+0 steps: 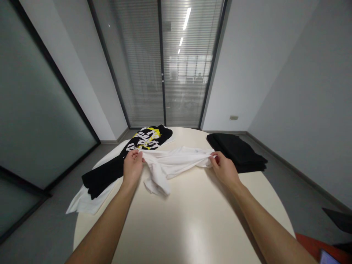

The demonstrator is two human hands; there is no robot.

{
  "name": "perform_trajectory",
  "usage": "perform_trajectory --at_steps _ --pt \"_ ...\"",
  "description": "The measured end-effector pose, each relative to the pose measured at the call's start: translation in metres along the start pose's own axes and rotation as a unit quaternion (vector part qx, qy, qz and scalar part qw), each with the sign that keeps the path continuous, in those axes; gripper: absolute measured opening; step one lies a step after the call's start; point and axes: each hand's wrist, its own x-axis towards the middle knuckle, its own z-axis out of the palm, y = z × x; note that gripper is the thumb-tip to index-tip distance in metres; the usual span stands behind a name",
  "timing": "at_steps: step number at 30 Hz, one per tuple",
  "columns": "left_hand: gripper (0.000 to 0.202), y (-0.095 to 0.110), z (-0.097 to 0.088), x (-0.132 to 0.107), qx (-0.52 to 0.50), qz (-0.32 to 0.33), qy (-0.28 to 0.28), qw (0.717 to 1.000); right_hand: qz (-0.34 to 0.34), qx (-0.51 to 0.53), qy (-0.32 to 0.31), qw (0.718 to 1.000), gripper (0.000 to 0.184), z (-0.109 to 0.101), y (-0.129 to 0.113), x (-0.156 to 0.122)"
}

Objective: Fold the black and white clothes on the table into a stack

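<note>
Head view: holding white garment (178,160) out between left hand (133,167) and right hand (224,168), pinching one end between left thumb and curled fingers, pinching opposite end likewise on the right, so reading both grips as narrow and closed on fabric. Hanging over far-middle part of pale round table (154,227), sagging and creasing between the grips, trailing loose flap (159,185) downward near left hand; not being able to tell flap's contact with tabletop. Also noting black printed garment (117,167) at left, lying unevenly over white cloth (92,205) near table edge, plus folded black stack (238,152) at right, just beyond right hand. Judging current step as spreading and straightening the white garment, apparently not yet laying flat. Probably calling next for even outward pull, level hands, and freeing of bunched flap, then for lowering onto bare near side of tabletop without letting go of either end early. Possibly risking a twisted layer from that flap, or snagging against printed garment on the left.
</note>
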Motion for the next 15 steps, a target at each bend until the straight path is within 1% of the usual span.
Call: perform_trajectory --at_steps 2,3,5,7,8,9,10,11,12,14,15 --pt "0.023 -0.005 -0.005 0.007 0.003 0.01 0.044 0.999 0.05 0.051 0.004 0.997 0.029 0.001 0.003 0.0" --pt "0.021 -0.007 -0.006 0.009 0.004 0.01 0.053 0.999 0.061 0.08 0.0 0.995 0.027 0.002 0.004 0.0" --pt "0.022 -0.008 -0.006 0.007 0.038 0.035 0.034 0.998 0.065 0.13 -0.012 0.989 0.023 0.007 0.007 -0.001" --pt "0.022 -0.005 -0.003 0.0 0.13 0.105 -0.003 0.986 0.042 0.17 -0.025 0.984 0.022 0.013 0.009 -0.002" --pt "0.02 -0.001 -0.001 -0.006 0.183 0.146 -0.026 0.972 0.021 0.183 -0.032 0.982 0.024 0.016 0.009 -0.003" --pt "0.019 0.003 0.0 -0.013 0.23 0.185 -0.052 0.954 -0.006 0.189 -0.043 0.981 0.025 0.017 0.009 -0.004" --pt "0.018 0.008 0.002 -0.02 0.263 0.207 -0.092 0.938 -0.038 0.184 -0.057 0.98 0.026 0.019 0.008 -0.005" --pt "0.018 0.012 0.002 -0.027 0.284 0.215 -0.148 0.923 -0.073 0.17 -0.07 0.98 0.027 0.019 0.007 -0.006" --pt "0.02 0.016 0.003 -0.033 0.298 0.215 -0.217 0.904 -0.109 0.147 -0.085 0.979 0.027 0.019 0.005 -0.007" --pt "0.031 0.021 0.002 -0.043 0.32 0.223 -0.339 0.856 -0.164 0.099 -0.113 0.975 0.027 0.017 0.001 -0.009" --pt "0.036 0.022 0.001 -0.045 0.33 0.23 -0.383 0.832 -0.179 0.085 -0.121 0.973 0.028 0.016 0.0 -0.01"
